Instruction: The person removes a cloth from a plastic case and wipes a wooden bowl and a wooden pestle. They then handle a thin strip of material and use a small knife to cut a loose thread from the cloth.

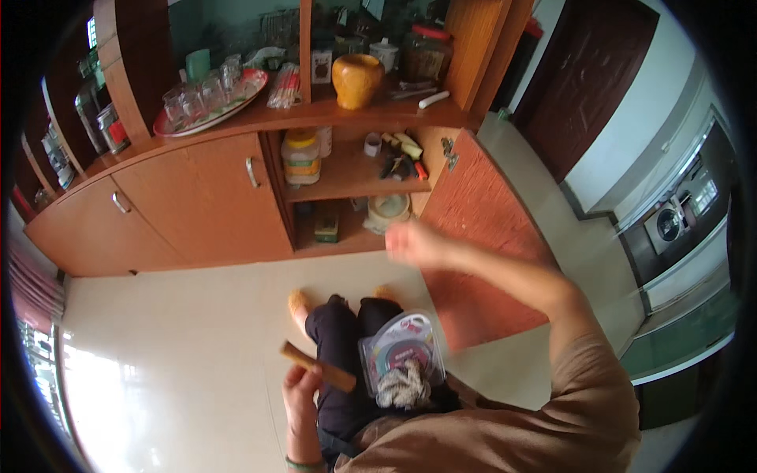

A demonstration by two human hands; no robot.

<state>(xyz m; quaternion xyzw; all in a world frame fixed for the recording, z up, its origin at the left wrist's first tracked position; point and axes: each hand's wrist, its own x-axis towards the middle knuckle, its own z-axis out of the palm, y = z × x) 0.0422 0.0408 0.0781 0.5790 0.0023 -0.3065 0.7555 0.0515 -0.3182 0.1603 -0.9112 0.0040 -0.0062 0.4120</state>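
Observation:
My left hand [301,384] holds a flat brown strip, perhaps wood [319,365], over the floor beside my left thigh. My right hand [411,243], blurred, is raised in front of the cabinet's lower opening, near a round pale container [388,207]; whether it holds anything cannot be made out. On my lap lies a clear plastic package with a printed card [405,334], and a crumpled grey-and-white cloth [404,387] rests on its near part.
An open cabinet door [491,248] stands at the right of the opening. Inside are a yellow-lidded plastic jar [301,158], a small green box [326,227] and several tools [402,159]. Above, the countertop bears a tray of glasses [236,109] and a yellow wooden pot [356,80].

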